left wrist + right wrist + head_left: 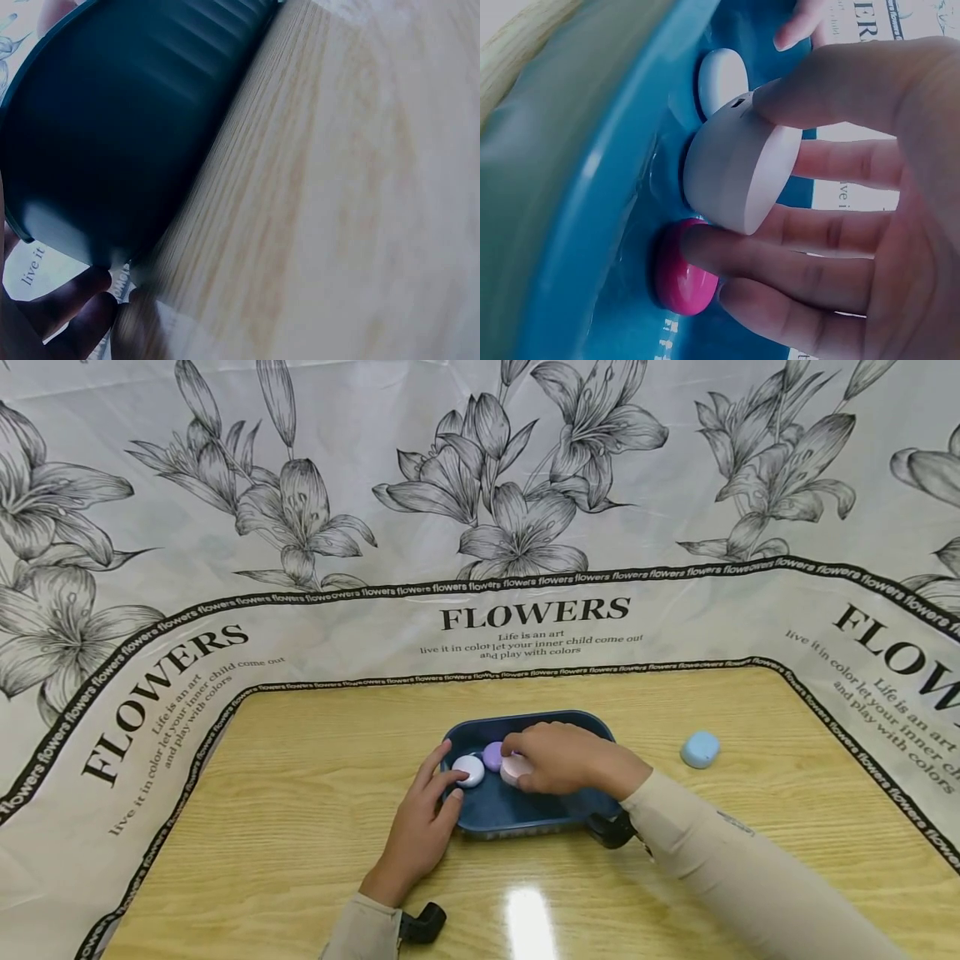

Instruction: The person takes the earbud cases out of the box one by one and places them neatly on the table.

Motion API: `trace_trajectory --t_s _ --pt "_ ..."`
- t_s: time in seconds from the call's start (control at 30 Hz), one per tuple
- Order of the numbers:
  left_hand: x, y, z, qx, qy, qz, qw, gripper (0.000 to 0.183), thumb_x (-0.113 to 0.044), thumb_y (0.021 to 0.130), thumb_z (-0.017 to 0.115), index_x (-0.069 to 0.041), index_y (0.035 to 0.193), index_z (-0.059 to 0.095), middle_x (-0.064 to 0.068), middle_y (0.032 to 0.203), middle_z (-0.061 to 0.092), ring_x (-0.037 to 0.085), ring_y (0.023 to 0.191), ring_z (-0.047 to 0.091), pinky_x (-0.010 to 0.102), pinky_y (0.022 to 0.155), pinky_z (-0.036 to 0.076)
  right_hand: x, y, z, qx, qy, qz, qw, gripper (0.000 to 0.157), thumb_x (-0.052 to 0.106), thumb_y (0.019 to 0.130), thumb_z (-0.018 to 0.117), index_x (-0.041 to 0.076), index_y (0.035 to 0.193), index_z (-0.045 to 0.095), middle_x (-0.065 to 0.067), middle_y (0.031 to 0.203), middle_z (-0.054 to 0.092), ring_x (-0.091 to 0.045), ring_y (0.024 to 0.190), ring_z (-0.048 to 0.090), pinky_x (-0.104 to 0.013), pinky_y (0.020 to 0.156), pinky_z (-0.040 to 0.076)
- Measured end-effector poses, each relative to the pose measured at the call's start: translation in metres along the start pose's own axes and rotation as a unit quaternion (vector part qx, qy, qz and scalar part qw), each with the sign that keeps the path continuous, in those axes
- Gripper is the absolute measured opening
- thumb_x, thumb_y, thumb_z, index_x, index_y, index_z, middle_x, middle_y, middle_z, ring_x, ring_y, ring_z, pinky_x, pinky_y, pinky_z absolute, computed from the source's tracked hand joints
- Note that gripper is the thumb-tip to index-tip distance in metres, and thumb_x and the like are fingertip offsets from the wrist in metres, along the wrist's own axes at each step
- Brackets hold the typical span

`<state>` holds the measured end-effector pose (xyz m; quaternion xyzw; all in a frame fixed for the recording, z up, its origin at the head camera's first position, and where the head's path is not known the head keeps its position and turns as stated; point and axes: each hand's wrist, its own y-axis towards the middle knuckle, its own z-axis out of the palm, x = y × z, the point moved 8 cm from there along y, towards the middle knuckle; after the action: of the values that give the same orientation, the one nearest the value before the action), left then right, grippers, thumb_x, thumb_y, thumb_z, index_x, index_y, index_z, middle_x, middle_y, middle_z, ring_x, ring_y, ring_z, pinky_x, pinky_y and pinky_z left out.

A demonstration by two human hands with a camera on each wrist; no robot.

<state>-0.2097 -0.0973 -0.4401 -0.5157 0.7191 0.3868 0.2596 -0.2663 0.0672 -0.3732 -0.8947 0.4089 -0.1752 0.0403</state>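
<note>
A dark blue tray (487, 810) holds several small rounded cases. Inside it, my right hand (562, 758) pinches a pale pink earbud case (739, 172) between thumb and fingers; a small port shows on its edge. Beside that lie a white case (468, 770) and a purple case (492, 755). A magenta case (684, 281) sits under my right fingers, hidden in the head view. My left hand (422, 814) holds the tray's left end, some fingers over the rim near the white case, others (79, 296) against the outside wall.
On the wood-grain table (300, 793), a light blue case (700, 749) lies right of the tray. A white cloth (337, 635) printed with flowers and lettering rises behind and along both sides of the table.
</note>
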Motion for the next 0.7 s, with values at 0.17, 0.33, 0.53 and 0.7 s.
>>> trace_trajectory --t_s 0.17,0.33,0.53,0.7 --pt "0.0003 0.0002 0.0002 0.0 0.002 -0.004 1.0 0.026 -0.021 0.104 0.052 -0.02 0.125 0.067 -0.016 0.162 0.025 0.01 0.145 0.03 0.05 0.11 0.036 -0.0021 0.0 -0.0004 -0.005 0.007 0.0 1.0 0.04 0.029 0.093 0.068 0.016 0.13 0.064 0.004 0.104 0.065 -0.013 0.08 0.057 -0.036 0.074 0.047" --pt "0.0003 -0.0001 0.0005 0.002 0.0 -0.007 1.0 0.026 -0.021 0.104 0.052 -0.02 0.125 0.067 -0.017 0.162 0.025 0.009 0.145 0.029 0.049 0.11 0.035 -0.0041 0.0009 0.001 -0.006 0.007 0.004 1.0 0.041 0.03 0.093 0.068 0.017 0.132 0.063 0.001 0.114 0.065 -0.013 0.085 0.057 -0.037 0.077 0.047" --pt "0.0001 -0.0007 0.0004 0.004 0.0 -0.006 1.0 0.026 -0.022 0.104 0.052 -0.02 0.126 0.067 -0.017 0.162 0.025 0.01 0.145 0.029 0.049 0.11 0.036 -0.0065 -0.0008 -0.0009 -0.021 0.018 0.001 1.0 0.041 0.027 0.091 0.068 0.016 0.13 0.064 0.001 0.114 0.064 -0.013 0.086 0.057 -0.036 0.078 0.048" --pt "-0.0005 -0.0007 -0.0004 0.0 -0.002 0.001 1.0 0.026 -0.021 0.104 0.052 -0.019 0.126 0.067 -0.015 0.162 0.026 0.01 0.144 0.031 0.049 0.109 0.037 -0.0063 -0.0036 -0.0064 -0.038 0.04 -0.013 0.998 0.041 0.025 0.092 0.068 0.011 0.13 0.064 0.001 0.113 0.065 -0.012 0.085 0.057 -0.035 0.077 0.048"
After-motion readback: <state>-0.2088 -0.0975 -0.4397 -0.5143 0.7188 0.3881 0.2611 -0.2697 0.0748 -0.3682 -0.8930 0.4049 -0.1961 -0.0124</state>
